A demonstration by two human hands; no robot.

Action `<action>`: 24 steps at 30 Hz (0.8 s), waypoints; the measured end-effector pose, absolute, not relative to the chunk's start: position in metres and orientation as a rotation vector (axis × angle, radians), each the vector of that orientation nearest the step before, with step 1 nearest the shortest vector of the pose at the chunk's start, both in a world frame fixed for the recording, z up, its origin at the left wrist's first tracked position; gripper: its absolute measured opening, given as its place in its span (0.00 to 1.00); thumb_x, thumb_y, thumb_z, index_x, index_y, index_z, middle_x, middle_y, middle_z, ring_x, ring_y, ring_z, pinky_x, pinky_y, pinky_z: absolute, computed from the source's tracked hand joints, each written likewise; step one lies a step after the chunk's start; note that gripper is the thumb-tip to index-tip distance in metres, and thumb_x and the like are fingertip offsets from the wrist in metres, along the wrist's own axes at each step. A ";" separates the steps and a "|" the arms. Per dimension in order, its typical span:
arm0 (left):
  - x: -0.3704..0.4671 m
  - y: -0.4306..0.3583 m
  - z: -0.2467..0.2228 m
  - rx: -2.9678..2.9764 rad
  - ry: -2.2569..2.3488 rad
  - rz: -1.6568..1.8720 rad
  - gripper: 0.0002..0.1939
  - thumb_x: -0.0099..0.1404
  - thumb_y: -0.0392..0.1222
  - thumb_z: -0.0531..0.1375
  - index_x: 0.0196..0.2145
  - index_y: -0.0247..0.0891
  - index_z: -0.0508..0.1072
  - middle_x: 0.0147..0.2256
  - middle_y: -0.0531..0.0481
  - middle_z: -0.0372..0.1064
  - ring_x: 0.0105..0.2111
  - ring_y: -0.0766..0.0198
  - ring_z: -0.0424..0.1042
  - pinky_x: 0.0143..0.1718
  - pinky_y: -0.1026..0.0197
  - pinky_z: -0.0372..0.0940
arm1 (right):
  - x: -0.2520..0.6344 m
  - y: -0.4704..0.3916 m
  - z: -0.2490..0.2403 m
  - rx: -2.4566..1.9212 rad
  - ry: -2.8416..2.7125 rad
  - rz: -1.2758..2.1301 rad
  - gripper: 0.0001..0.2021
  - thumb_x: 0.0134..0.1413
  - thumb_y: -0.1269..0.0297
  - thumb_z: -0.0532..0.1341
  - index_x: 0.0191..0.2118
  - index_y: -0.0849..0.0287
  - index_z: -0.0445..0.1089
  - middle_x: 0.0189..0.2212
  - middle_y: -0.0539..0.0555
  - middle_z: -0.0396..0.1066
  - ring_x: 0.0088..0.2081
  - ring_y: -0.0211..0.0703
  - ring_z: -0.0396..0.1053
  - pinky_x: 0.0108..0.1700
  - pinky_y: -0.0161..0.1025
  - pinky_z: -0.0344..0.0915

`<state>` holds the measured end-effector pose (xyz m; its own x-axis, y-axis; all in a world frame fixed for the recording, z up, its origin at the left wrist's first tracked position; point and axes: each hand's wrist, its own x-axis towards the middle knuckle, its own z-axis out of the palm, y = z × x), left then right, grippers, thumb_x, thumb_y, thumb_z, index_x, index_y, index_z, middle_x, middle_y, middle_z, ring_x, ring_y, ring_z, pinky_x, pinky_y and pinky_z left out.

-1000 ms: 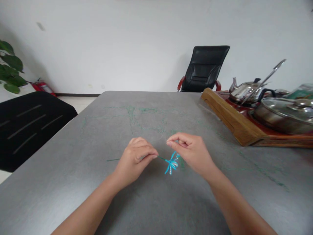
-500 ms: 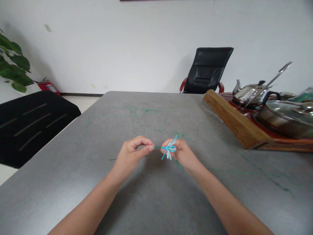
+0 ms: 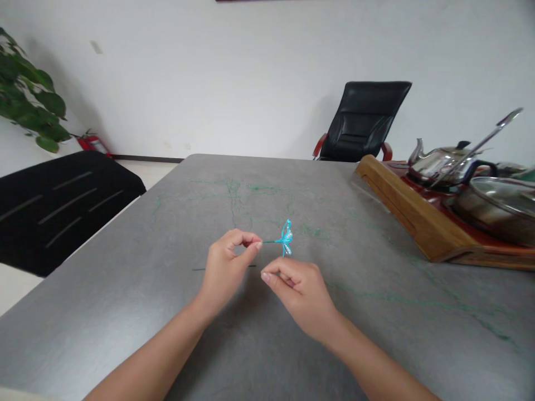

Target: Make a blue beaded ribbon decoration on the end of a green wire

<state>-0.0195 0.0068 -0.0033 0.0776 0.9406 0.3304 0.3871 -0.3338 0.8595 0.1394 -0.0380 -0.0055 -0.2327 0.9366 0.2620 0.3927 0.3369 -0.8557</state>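
A small blue flower [image 3: 285, 240] is hovering above a grey table [image 3: 104, 317], its green stem [image 3: 271, 241] lying level and its petals [image 3: 287, 249] pointing right. The left hand [image 3: 228, 264] is gripping the stem between thumb and forefinger, a little way from the bloom. The right hand [image 3: 303, 298] is resting its fingertips together in a closed pinch just below and nearer the viewer, apart from the flower; whether a fine thread is passing between them, one cannot tell. The flower is looking very light, its stem probably stiff like wire, its glinting petals likely bendable and easily crushed, so the stem is offering the safest hold, just behind the bloom. A thin dark rod [image 3: 199, 269] is lying partly hidden behind the left hand. Fine green lines are straggling over the tabletop, and at right a wooden tray [image 3: 393, 209] is holding a kettle [image 3: 441, 161] and a pan [image 3: 497, 209].
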 end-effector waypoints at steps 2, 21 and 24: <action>-0.019 0.005 -0.003 1.959 1.317 1.259 0.04 0.62 0.35 0.61 0.30 0.38 0.76 0.29 0.51 0.74 0.33 0.62 0.70 0.37 0.60 0.62 | 0.142 -0.040 0.000 -1.162 -1.828 0.769 0.09 0.58 0.71 0.58 0.28 0.59 0.70 0.19 0.43 0.62 0.22 0.31 0.58 0.29 0.32 0.53; -0.020 0.004 0.002 2.431 0.905 0.959 0.07 0.68 0.38 0.57 0.34 0.41 0.75 0.31 0.51 0.74 0.35 0.61 0.70 0.42 0.57 0.58 | 0.194 -0.010 0.010 -1.373 -1.697 0.609 0.08 0.55 0.62 0.61 0.28 0.57 0.75 0.14 0.44 0.52 0.19 0.34 0.50 0.24 0.35 0.46; -0.020 0.003 0.007 2.303 0.854 0.962 0.07 0.67 0.38 0.58 0.32 0.41 0.76 0.31 0.51 0.74 0.34 0.61 0.70 0.42 0.57 0.59 | 0.201 -0.002 0.008 -1.328 -1.636 0.893 0.09 0.51 0.60 0.63 0.27 0.58 0.75 0.16 0.44 0.56 0.21 0.34 0.52 0.25 0.35 0.47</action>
<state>-0.0201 0.0030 0.0066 0.5539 0.7064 0.4406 0.3543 -0.6789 0.6431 0.2007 -0.0023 0.0082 -0.0991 0.9816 0.1632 0.3938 0.1893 -0.8995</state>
